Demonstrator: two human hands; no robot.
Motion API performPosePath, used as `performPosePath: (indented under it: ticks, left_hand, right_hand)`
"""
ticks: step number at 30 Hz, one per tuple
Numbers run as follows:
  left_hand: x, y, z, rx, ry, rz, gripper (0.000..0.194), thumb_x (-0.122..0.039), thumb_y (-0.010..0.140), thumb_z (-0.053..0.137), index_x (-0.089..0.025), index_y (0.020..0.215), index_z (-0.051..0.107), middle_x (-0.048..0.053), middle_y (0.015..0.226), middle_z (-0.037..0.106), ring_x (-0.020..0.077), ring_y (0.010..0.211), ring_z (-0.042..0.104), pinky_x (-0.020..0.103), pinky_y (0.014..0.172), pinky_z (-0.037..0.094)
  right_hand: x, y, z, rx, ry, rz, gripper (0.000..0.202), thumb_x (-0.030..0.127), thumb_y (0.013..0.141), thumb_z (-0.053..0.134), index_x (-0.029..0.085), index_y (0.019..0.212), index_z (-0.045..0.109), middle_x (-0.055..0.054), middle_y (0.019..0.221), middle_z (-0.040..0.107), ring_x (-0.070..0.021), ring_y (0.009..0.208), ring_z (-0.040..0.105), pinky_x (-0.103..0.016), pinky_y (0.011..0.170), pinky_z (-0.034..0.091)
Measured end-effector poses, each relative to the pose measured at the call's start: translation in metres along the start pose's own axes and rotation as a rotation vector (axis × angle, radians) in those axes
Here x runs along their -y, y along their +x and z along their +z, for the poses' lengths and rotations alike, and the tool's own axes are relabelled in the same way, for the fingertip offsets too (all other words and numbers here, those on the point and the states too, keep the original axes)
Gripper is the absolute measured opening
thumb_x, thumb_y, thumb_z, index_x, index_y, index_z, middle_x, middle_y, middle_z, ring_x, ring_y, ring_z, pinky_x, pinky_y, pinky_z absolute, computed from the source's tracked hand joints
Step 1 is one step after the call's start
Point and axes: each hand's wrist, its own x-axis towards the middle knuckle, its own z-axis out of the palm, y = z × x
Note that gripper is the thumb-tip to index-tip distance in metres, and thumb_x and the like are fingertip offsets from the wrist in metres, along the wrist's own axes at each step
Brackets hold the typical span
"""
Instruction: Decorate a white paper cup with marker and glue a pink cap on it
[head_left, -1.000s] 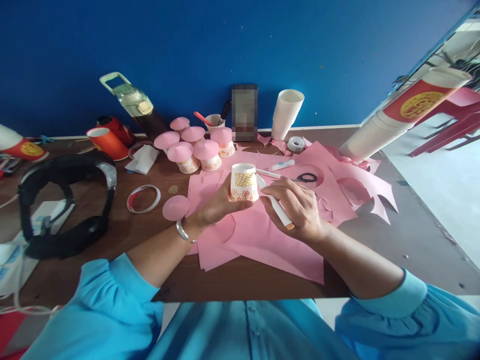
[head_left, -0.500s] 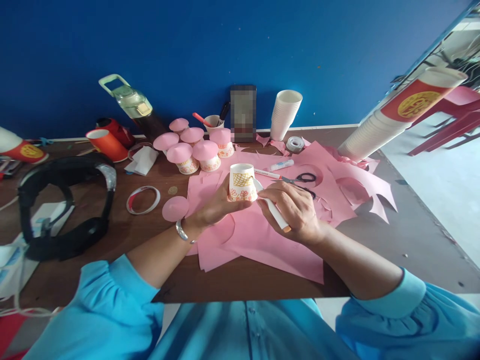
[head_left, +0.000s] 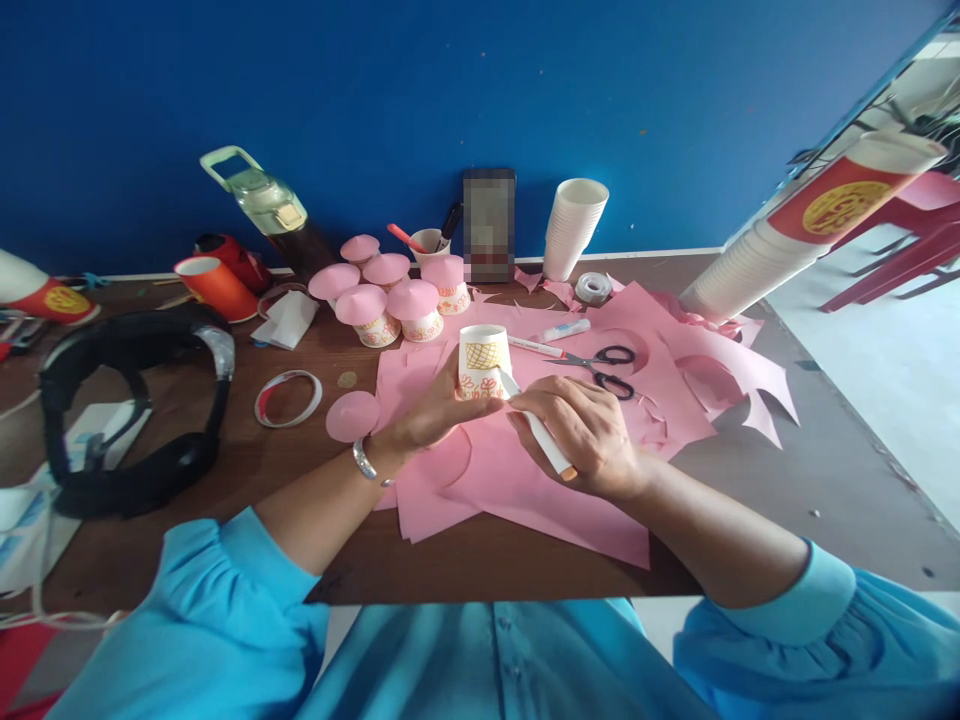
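Note:
My left hand [head_left: 436, 412] is closed around the lower left side of a small white paper cup [head_left: 484, 345], which stands bottom-up. A yellow crosshatched patch and pink-orange flowers are drawn on its side. In my right hand [head_left: 589, 435] is a white marker [head_left: 546, 440] with an orange end, its tip close to the flowers on the cup; whether it touches I cannot tell. Under both hands lie overlapping pink paper sheets [head_left: 540, 500]. Beyond the cup are a red-and-white marker [head_left: 536, 347] and black-handled scissors [head_left: 613, 372].
Several cups topped with pink cones [head_left: 416, 305] stand behind. A loose pink cone [head_left: 352, 416], a tape roll [head_left: 288, 399] and a black headband [head_left: 135, 420] lie left. Stacked white cups [head_left: 574, 230], a phone [head_left: 489, 225] and a bottle [head_left: 262, 205] stand near the blue wall.
The marker and my right hand have shifted down slightly, from the yellow patch's edge toward the flowers. More of the scissors' handles shows. My left hand keeps its hold on the cup.

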Motion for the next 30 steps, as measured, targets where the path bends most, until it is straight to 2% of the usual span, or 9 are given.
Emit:
performPosePath:
  ticks: [6,11,18,25,30]
  left_hand:
    - [-0.002,0.000,0.001,0.013,-0.020,0.007,0.040,-0.043,0.088,0.084,-0.023,0.111,0.059,0.002,0.099,0.065,0.0249,0.107,0.063,0.044,0.097,0.053]
    - [-0.003,0.002,0.001,0.011,0.003,0.041,0.041,-0.041,0.085,0.086,-0.022,0.113,0.063,0.006,0.111,0.068,0.0274,0.115,0.061,0.044,0.103,0.051]
    - [0.001,0.001,-0.002,0.030,0.003,0.042,0.043,-0.039,0.086,0.086,-0.023,0.121,0.065,0.007,0.116,0.071,0.0291,0.122,0.062,0.045,0.107,0.051]
    - [0.002,0.001,-0.004,0.034,-0.016,0.027,0.049,-0.035,0.085,0.087,-0.024,0.125,0.060,0.006,0.121,0.068,0.0266,0.120,0.061,0.044,0.108,0.050]
    - [0.003,0.002,-0.004,0.044,-0.006,0.044,0.038,-0.039,0.087,0.085,-0.023,0.114,0.064,0.005,0.110,0.067,0.0238,0.105,0.062,0.041,0.096,0.053]
  right_hand:
    - [-0.003,0.002,-0.002,-0.034,0.014,-0.004,0.022,0.008,0.096,0.064,0.018,0.115,0.060,-0.004,0.087,0.071,-0.0176,0.074,0.069,-0.030,0.065,0.058]
    - [-0.009,0.000,-0.002,-0.043,-0.012,0.044,0.020,0.009,0.097,0.063,0.019,0.115,0.060,-0.004,0.089,0.071,-0.0185,0.074,0.069,-0.031,0.064,0.056]
    - [-0.009,0.002,0.000,-0.051,-0.011,0.022,0.020,0.008,0.098,0.063,0.019,0.114,0.059,-0.003,0.087,0.071,-0.0176,0.073,0.069,-0.030,0.065,0.058]
    - [-0.010,0.001,-0.001,-0.035,-0.024,0.029,0.020,0.008,0.097,0.062,0.019,0.114,0.060,-0.004,0.089,0.071,-0.0183,0.073,0.069,-0.031,0.064,0.058]
    - [-0.008,0.001,-0.002,-0.017,-0.016,0.018,0.022,0.008,0.098,0.062,0.019,0.117,0.060,-0.004,0.089,0.071,-0.0186,0.075,0.070,-0.031,0.065,0.059]
